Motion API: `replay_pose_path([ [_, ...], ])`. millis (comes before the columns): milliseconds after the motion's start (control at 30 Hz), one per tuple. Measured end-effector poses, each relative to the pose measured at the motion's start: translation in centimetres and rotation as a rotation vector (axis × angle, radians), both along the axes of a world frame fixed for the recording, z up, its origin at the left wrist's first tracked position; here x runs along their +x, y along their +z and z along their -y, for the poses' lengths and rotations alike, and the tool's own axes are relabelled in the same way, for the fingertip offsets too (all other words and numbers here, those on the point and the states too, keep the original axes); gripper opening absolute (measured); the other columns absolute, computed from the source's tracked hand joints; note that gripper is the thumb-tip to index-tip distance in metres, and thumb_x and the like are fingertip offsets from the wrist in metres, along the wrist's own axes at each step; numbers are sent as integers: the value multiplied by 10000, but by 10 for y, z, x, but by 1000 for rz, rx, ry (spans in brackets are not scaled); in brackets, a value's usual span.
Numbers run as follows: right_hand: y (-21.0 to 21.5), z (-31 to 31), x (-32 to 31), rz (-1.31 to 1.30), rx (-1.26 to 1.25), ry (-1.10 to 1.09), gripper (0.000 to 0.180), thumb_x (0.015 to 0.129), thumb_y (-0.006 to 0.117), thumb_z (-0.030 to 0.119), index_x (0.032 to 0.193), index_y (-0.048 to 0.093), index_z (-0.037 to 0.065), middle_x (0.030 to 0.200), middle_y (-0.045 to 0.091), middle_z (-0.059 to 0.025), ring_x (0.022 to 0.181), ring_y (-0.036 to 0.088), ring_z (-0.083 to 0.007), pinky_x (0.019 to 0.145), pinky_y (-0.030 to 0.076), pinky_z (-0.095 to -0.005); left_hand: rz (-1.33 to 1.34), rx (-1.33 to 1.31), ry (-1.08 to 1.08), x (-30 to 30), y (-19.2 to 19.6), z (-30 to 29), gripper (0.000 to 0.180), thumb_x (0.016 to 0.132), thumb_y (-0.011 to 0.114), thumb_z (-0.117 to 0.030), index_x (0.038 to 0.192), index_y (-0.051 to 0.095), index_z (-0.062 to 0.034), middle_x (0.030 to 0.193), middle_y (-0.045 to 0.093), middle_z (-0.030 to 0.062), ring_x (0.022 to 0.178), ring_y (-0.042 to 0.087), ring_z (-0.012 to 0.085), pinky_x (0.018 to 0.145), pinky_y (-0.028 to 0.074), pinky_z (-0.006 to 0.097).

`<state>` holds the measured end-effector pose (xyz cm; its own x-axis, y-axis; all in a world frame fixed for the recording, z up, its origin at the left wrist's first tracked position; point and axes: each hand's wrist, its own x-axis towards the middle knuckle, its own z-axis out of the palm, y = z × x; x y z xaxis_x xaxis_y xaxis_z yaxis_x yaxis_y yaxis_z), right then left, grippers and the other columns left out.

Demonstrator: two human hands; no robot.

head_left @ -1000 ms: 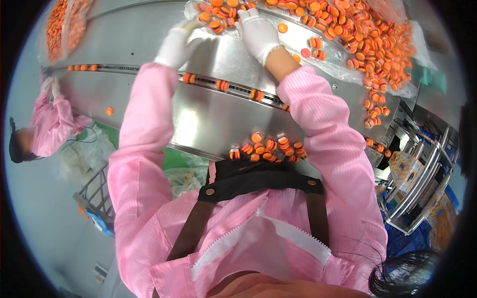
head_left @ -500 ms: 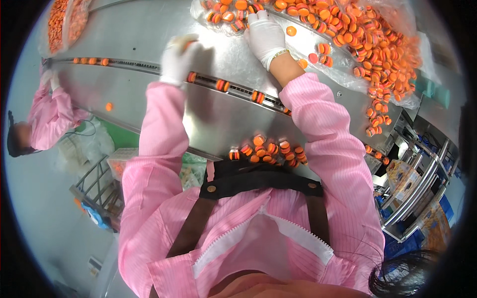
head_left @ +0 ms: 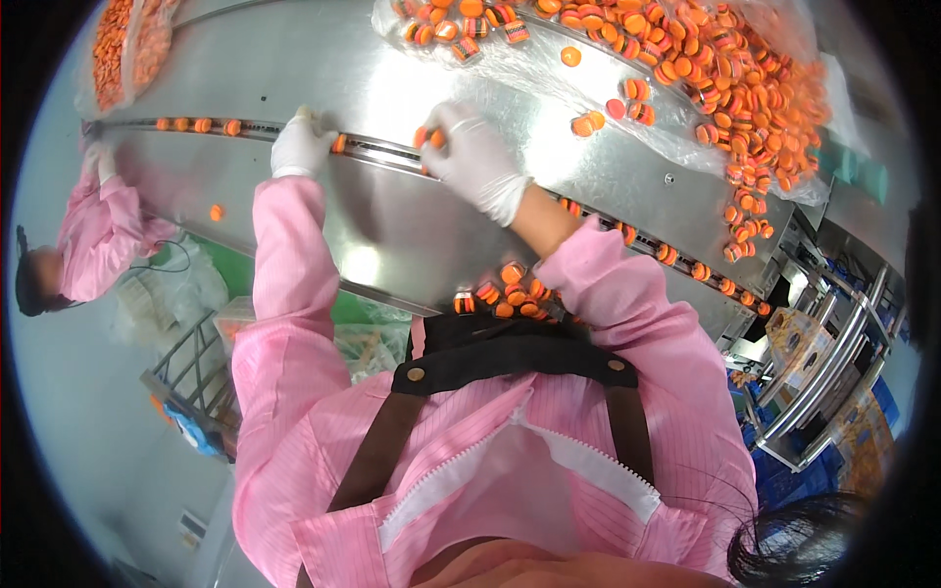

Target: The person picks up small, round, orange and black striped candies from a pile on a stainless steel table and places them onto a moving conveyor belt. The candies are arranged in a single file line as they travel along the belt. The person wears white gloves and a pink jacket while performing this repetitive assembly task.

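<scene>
My right hand (head_left: 470, 157), in a white glove, pinches orange burger-shaped candies (head_left: 429, 137) just over a narrow conveyor track (head_left: 377, 153). My left hand (head_left: 301, 147), gloved as well, is over the same track further left with its fingers curled; what they hold, if anything, is hidden. Right beside its thumb, a single burger-shaped candy (head_left: 339, 144) sits in the track. More candies (head_left: 203, 125) stand in a row to the left, and others (head_left: 667, 255) line the track to the right, past my forearm.
A big heap of candies (head_left: 735, 88) spills from clear plastic at the far right. Against my apron lies a small pile (head_left: 515, 292). A bag of orange pieces (head_left: 127, 49) stands far left, near a co-worker in pink (head_left: 103, 235). A metal rack (head_left: 823, 363) is at right.
My right hand has come from the candies at the back down to the track, bringing candies. My left hand has moved left and lower. Candies on the track have shifted right.
</scene>
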<state>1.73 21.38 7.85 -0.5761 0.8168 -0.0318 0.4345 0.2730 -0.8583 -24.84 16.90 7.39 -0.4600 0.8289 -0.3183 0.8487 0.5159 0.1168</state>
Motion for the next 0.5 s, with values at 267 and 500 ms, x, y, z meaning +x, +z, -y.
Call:
replay_pose_path([
  [267,-22,20,-15,455,181,248,192,847,587,210,965,628,64,995,592,-153,895,612,-313,816,489,-406,121,407,-577,56,-13,-99,288,815,658,-132,1090,603,-69,1132,623,137,1110,553,343,933,460,399],
  [500,-4,-27,8,444,433,68,226,869,568,199,1053,622,79,1033,579,-131,941,602,-274,819,492,-378,145,501,-839,54,-36,-129,236,826,661,-126,1050,603,-81,1201,565,127,1077,563,349,904,485,414],
])
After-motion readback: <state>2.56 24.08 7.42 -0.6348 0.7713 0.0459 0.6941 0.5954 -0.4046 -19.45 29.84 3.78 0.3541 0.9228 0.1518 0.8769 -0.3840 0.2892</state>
